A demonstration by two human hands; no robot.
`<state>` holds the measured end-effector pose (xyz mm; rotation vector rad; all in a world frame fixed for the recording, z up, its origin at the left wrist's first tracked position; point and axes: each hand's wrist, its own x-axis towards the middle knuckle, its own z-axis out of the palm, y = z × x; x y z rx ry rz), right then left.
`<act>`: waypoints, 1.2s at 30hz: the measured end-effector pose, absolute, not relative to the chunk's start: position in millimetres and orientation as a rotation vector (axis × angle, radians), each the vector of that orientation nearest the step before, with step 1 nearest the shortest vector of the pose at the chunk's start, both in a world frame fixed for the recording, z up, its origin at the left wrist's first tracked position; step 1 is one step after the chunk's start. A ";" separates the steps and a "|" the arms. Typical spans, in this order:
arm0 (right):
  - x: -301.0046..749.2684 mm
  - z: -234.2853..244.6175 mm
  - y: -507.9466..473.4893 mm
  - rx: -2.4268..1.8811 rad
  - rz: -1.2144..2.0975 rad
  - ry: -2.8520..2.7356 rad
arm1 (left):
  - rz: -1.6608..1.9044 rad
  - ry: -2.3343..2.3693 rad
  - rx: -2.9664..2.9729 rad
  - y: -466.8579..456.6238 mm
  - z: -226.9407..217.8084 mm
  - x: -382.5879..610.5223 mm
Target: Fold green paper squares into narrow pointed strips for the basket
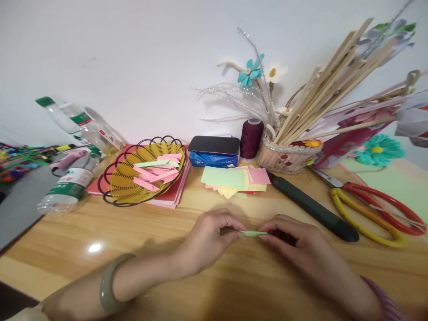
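Between my two hands a narrow green paper strip (254, 233) is held level, just above the wooden table (160, 285). My left hand (214, 234) pinches its left end between thumb and fingers. At the other end my right hand (294, 240) does the same; both ends are hidden by fingertips. Beyond my hands lies a loose stack of green, yellow and pink paper slips (224, 177). Folded pink and green paper strips (158, 171) rest in a yellow woven basket (123, 180) to the left.
Behind the slips a phone (214, 145) lies on a blue packet (214, 159), beside a maroon thread spool (251, 138). A stick-filled pot (281, 156), a dark-green-handled tool (310, 205) and scissors (364, 209) stand or lie at right. Plastic bottles (70, 185) are at left.
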<state>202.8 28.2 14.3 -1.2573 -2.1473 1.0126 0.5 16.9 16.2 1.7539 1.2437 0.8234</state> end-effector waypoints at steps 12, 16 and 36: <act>202.2 17.6 27.7 -1.237 1.007 -2.105 | 0.681 1.295 1.615 12.8 14.8 -1.0; 201.3 21.0 28.1 -1.234 1.002 -2.097 | 0.685 1.293 1.615 12.8 15.2 -1.4; 201.4 21.0 26.3 -1.084 0.958 -2.255 | 0.693 1.208 1.788 9.9 19.8 -3.1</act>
